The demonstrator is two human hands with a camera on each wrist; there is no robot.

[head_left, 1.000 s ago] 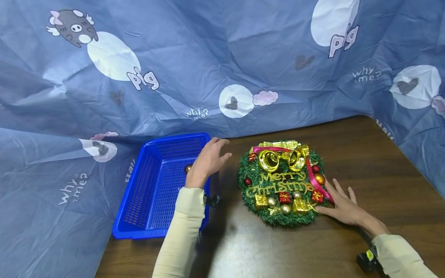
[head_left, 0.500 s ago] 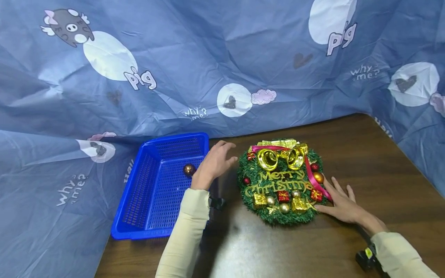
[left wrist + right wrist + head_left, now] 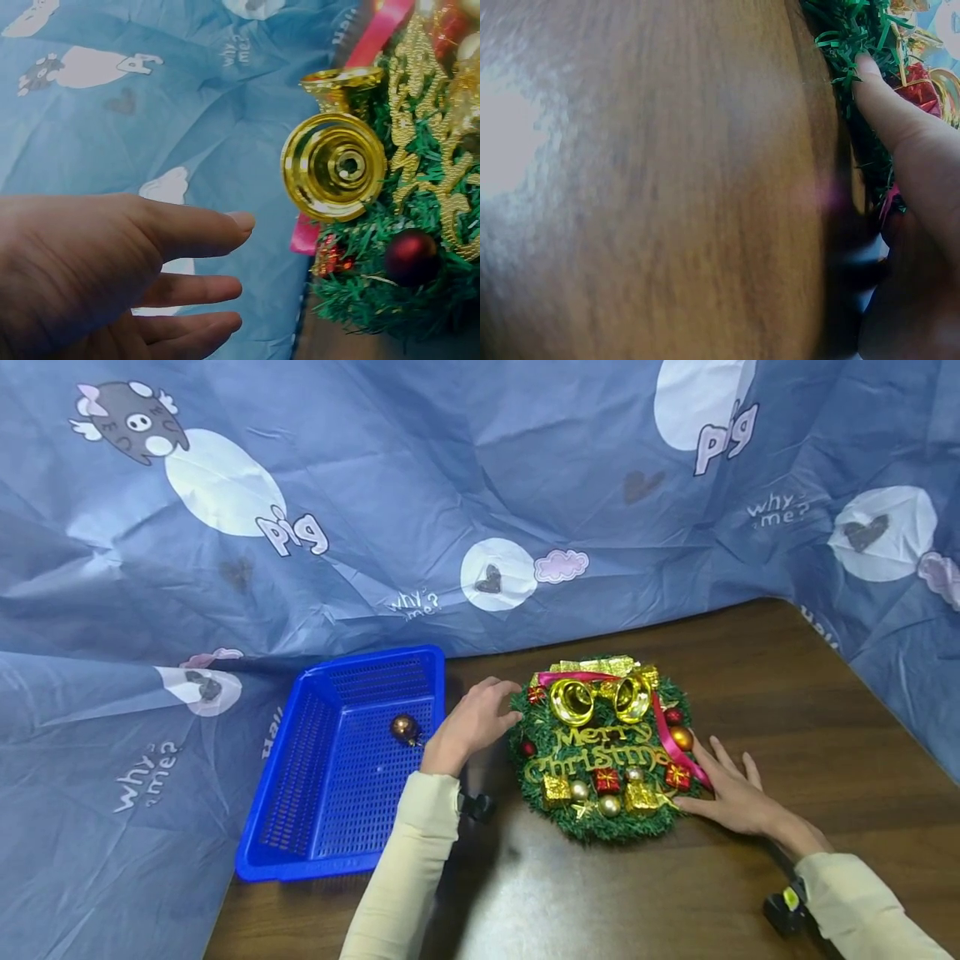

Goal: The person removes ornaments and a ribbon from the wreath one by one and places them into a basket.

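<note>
A green Christmas wreath (image 3: 604,827) lies on the table, with two gold bells (image 3: 573,702), gold "Merry Christmas" lettering, small wrapped gifts and a pink ribbon. My left hand (image 3: 472,724) is held at its left side, fingers loosely bent and fingertips close to the tinsel; in the left wrist view a gap shows between thumb and wreath. At the lower right, my right hand (image 3: 731,793) touches the wreath's edge with fingers spread. In the right wrist view its thumb (image 3: 889,105) rests against the green tinsel beside a red gift (image 3: 921,88); its other fingers are mostly hidden.
A blue plastic basket (image 3: 258,868) stands to the left of my left forearm. Inside lies a brown ornament ball (image 3: 403,728). Behind the brown wooden table (image 3: 817,710) hangs a blue printed cloth (image 3: 420,460).
My left hand has moved right, away from over the basket's edge to the wreath's left side, uncovering the ornament ball. The right hand stays at the wreath's edge.
</note>
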